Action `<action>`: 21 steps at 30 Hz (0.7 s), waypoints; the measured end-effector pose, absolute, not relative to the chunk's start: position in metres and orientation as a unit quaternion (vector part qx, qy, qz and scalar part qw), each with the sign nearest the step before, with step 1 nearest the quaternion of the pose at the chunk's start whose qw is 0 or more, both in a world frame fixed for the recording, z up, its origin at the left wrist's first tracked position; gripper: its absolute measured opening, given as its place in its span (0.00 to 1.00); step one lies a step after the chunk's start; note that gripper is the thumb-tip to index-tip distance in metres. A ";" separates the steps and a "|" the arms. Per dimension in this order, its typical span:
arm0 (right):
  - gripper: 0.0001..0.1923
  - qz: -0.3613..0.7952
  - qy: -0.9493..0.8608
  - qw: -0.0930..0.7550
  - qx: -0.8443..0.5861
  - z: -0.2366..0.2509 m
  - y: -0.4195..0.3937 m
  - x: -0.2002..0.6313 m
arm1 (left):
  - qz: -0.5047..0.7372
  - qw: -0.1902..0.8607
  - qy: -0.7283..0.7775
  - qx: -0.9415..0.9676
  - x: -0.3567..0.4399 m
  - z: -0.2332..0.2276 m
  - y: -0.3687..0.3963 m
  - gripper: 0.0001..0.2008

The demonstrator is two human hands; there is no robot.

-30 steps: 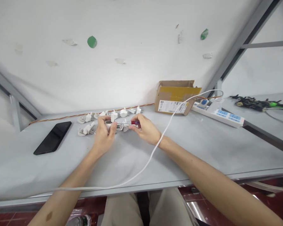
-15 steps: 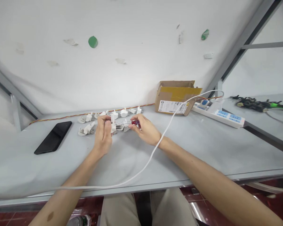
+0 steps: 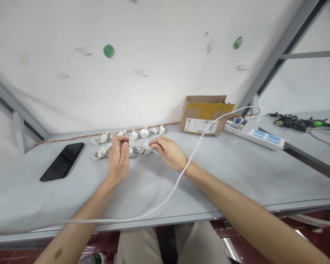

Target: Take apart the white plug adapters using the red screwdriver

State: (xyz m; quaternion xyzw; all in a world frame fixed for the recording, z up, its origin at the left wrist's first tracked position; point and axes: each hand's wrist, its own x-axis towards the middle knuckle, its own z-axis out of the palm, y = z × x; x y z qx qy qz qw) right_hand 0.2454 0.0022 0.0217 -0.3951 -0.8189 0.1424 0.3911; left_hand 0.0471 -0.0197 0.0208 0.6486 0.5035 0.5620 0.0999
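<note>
Meanwhile, the left hand (image 3: pixel 118 158) gripped a small white plug part (image 3: pixel 130 146) just above the grey table (image 3: pixel 236 172), among other white plug parts (image 3: pixel 101 150). Right hand (image 3: pixel 169 154) pinched a slim screwdriver (image 3: pixel 143 146), tip at the part. Since a second ago the red handle had slipped out of sight under the fingers and both hands sat a touch lower; driving seemingly under way. Black phone (image 3: pixel 62 161) lay left.
</note>
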 end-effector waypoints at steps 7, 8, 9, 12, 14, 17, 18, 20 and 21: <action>0.05 0.165 -0.811 0.407 -0.387 0.019 0.002 0.244 | 0.572 0.117 0.498 0.642 0.045 0.020 -0.018 0.08; 0.04 0.157 -0.815 0.406 -0.384 0.019 0.003 0.245 | 0.574 0.120 0.496 0.640 0.045 0.019 -0.018 0.09; 0.05 0.149 -0.819 0.402 -0.380 0.018 0.003 0.245 | 0.576 0.126 0.495 0.638 0.045 0.019 -0.017 0.09; 0.07 0.130 -0.830 0.391 -0.375 0.019 0.004 0.246 | 0.579 0.153 0.495 0.629 0.045 0.017 -0.016 0.10; 0.09 0.125 -0.833 0.383 -0.379 0.021 0.003 0.245 | 0.579 0.164 0.496 0.627 0.045 0.015 -0.016 0.12; 0.11 0.134 -0.830 0.373 -0.392 0.024 0.001 0.244 | 0.578 0.160 0.494 0.629 0.045 0.015 -0.016 0.13; 0.11 0.143 -0.827 0.373 -0.395 0.024 0.001 0.243 | 0.577 0.153 0.495 0.632 0.046 0.015 -0.016 0.12; 0.08 0.167 -0.818 0.377 -0.400 0.023 -0.001 0.242 | 0.576 0.142 0.496 0.634 0.046 0.016 -0.016 0.11; 0.08 0.177 -0.815 0.380 -0.400 0.021 -0.001 0.242 | 0.574 0.141 0.497 0.635 0.046 0.016 -0.016 0.11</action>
